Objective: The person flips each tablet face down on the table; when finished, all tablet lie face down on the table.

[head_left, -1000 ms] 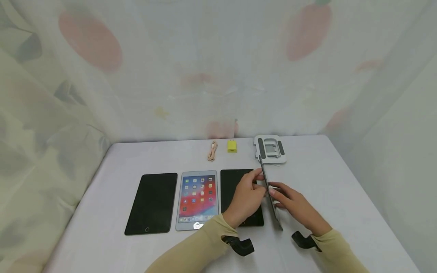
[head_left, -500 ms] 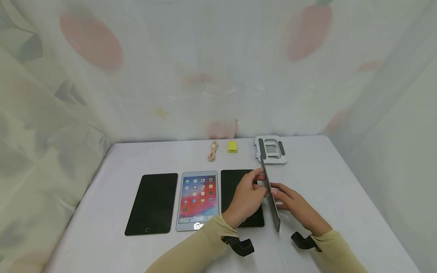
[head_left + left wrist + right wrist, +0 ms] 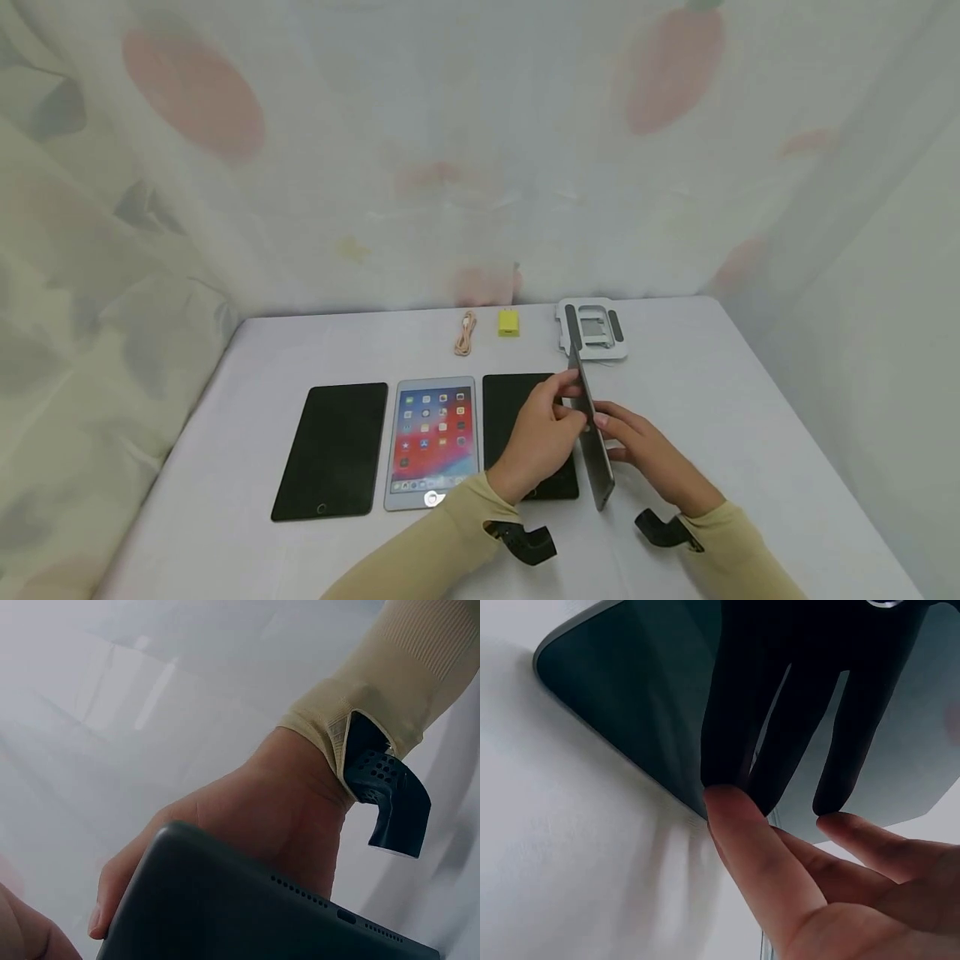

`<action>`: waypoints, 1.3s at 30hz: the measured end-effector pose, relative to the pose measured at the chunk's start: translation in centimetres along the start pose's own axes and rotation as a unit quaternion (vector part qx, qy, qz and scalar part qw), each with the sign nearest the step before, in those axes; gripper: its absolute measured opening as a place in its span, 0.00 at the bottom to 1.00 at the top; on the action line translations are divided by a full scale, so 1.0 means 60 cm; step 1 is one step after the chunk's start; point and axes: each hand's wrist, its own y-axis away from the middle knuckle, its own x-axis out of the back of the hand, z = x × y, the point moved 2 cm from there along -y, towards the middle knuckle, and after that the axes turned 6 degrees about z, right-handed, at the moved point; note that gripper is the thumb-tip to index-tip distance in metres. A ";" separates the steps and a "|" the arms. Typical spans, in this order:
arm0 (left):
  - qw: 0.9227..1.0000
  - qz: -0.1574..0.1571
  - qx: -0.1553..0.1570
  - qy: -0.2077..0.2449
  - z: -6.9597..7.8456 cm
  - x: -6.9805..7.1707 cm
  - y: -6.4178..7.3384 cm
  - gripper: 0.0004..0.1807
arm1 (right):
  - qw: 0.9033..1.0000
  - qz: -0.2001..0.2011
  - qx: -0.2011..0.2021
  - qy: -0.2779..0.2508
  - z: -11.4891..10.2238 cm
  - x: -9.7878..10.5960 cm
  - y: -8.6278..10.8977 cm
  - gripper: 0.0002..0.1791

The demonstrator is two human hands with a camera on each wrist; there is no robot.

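Observation:
A dark grey tablet [image 3: 597, 467] stands steeply on its long edge between both hands, turned nearly edge-on in the head view. My left hand [image 3: 536, 437] grips it from the left, its fingers partly hidden behind the tablet [image 3: 240, 915] in the left wrist view. From the right, my right hand [image 3: 648, 458] holds it with curved fingers. In the right wrist view, the right fingertips [image 3: 739, 806] meet their own reflections on the glossy screen [image 3: 630, 690]. Speaker holes and a charging port [image 3: 346, 916] show along one short edge.
Left of the held tablet lie a black tablet [image 3: 513, 400], a white tablet [image 3: 432, 437] with its screen lit and another black tablet [image 3: 333, 450]. Farther back are a coiled cable [image 3: 465, 333], a yellow charger [image 3: 508, 322] and a white folding stand [image 3: 609, 342].
The held tablet has turned a little: its lower end has swung left and more of its grey back now shows. Both hands stay almost in place.

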 end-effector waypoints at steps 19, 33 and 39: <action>0.998 -0.040 0.036 -0.029 -0.030 -0.012 -0.006 0.32 | 0.995 0.041 0.086 0.037 -0.041 0.045 0.029 0.32; 0.991 -0.081 0.078 -0.071 -0.049 -0.024 -0.005 0.33 | 0.984 0.094 0.116 0.093 -0.039 0.073 0.054 0.29; 0.989 -0.094 0.079 -0.082 -0.052 -0.025 -0.006 0.32 | 0.982 0.108 0.108 0.112 -0.035 0.090 0.063 0.30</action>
